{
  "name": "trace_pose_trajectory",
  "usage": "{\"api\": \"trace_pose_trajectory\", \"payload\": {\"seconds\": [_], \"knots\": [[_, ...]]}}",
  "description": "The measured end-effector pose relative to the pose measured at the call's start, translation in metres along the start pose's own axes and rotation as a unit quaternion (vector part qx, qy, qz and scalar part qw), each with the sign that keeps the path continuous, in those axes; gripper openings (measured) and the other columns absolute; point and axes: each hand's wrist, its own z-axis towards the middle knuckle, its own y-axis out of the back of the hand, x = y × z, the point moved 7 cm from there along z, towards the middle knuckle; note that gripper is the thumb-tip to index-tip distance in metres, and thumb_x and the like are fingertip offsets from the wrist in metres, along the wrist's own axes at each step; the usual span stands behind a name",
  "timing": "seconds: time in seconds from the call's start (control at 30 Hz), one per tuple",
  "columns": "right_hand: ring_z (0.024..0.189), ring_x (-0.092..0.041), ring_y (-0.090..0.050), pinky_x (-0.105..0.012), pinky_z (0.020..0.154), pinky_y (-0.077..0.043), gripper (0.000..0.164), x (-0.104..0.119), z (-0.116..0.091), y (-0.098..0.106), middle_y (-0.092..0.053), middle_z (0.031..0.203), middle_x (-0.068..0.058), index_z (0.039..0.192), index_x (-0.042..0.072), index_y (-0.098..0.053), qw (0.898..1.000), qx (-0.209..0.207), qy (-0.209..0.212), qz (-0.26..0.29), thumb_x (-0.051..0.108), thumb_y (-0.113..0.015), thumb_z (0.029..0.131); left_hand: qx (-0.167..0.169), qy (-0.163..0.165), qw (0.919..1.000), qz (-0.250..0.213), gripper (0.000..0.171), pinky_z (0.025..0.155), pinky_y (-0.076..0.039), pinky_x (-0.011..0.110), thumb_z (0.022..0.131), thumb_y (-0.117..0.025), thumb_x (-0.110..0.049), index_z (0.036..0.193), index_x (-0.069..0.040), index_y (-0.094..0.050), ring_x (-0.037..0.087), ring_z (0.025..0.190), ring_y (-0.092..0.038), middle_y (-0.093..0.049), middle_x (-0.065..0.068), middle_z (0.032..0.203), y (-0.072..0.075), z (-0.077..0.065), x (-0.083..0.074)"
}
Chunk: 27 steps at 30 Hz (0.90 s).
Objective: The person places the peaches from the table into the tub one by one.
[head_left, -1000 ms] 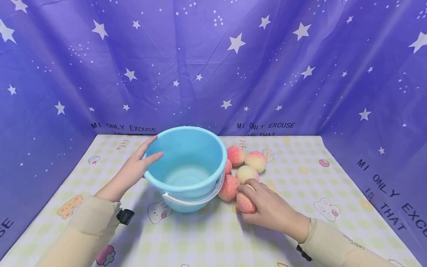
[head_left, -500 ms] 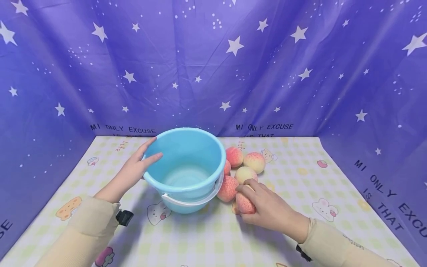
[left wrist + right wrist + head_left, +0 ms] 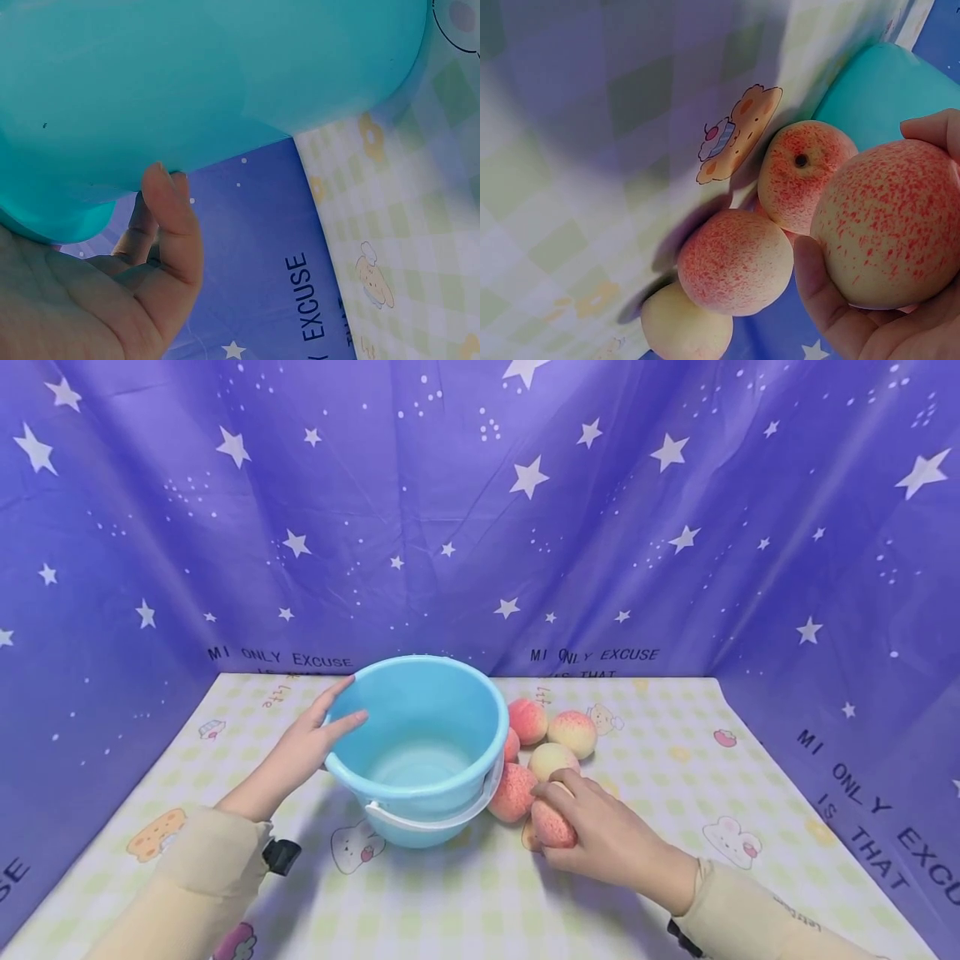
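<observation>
A light blue bucket (image 3: 420, 727) with a white handle (image 3: 435, 818) stands tilted a little toward me on the table, nothing inside it. My left hand (image 3: 300, 747) grips its left rim, thumb over the inside; the left wrist view shows fingers (image 3: 171, 202) against the outer wall. In my right hand (image 3: 611, 835) is a peach (image 3: 553, 821), pinched between thumb and fingers just right of the bucket. The right wrist view shows this peach (image 3: 892, 225) close up, red-speckled over pale yellow. Several other peaches (image 3: 572, 734) lie clustered against the bucket's right side, one partly hidden behind it.
A checked tablecloth (image 3: 420, 910) with cartoon prints covers the table. Purple curtains (image 3: 450, 510) with white stars hang close behind the table and along both sides. The table's back edge runs just beyond the bucket and the peaches.
The whole scene sits slightly lower in the head view, as the camera has tipped a little. Both hands keep their holds on the bucket and the peach.
</observation>
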Motion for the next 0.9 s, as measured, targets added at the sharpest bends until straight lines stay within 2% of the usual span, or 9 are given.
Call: {"api": "trace_pose_trajectory", "payload": {"seconds": [0.23,0.57,0.9], "knots": [[0.093,-0.016,-0.058,-0.037,0.073,-0.054,0.056,0.001,0.002,0.004,-0.056,0.116,0.003,0.123,0.02,-0.061,1.0,0.0,-0.001,-0.003,0.033,-0.082,0.073,-0.003,-0.003,1.0,0.002,0.074,0.082,-0.06,0.04,0.101,-0.052,-0.041,0.161,-0.029,-0.009,0.043,0.117,-0.06,-0.016,0.02,0.164,0.0,-0.001,0.0],[0.091,-0.013,-0.056,-0.035,0.076,-0.054,0.058,0.0,0.008,0.011,-0.053,0.114,0.01,0.124,0.023,-0.062,1.0,0.01,-0.012,-0.003,0.048,-0.081,0.075,-0.002,-0.006,1.0,0.0,0.074,0.083,-0.06,0.043,0.101,-0.052,-0.042,0.161,-0.029,-0.01,0.043,0.117,-0.06,-0.016,0.02,0.164,-0.001,0.001,0.001],[0.09,-0.011,-0.053,-0.031,0.074,-0.052,0.059,0.005,0.013,0.018,-0.052,0.111,0.011,0.124,0.026,-0.061,1.0,0.002,0.005,-0.002,0.049,-0.081,0.074,-0.002,-0.004,1.0,-0.002,0.074,0.081,-0.061,0.041,0.101,-0.053,-0.042,0.16,-0.031,-0.009,0.042,0.115,-0.061,-0.015,0.019,0.165,-0.001,0.002,0.003]]}}
